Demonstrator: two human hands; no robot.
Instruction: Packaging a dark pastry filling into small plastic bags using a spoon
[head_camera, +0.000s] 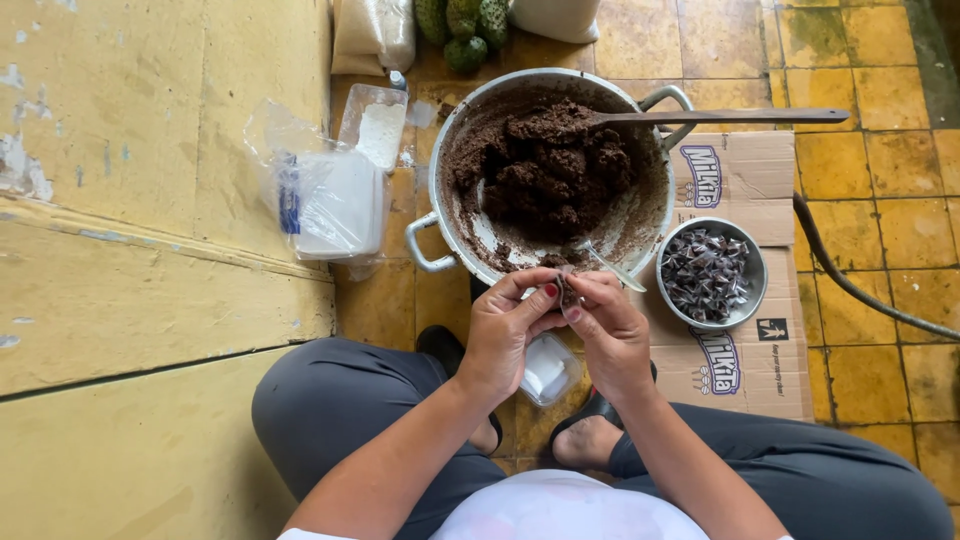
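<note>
With my left hand (505, 335) and right hand (608, 330) pinching the small brown lump (567, 291) just before the pot (440, 180), I'd best press evenly, holding the spoon (615, 270) clear.

Yellow tiled floor (900, 230) under flattened cardboard (745, 175), plastic bags (330, 200), small clear tub (548, 370).

Hidden and cut-off parts

The small brown lump (567, 291) is mostly covered by fingertips; the green bumpy fruits (462, 28) and white sacks (372, 32) run past the top edge.
</note>
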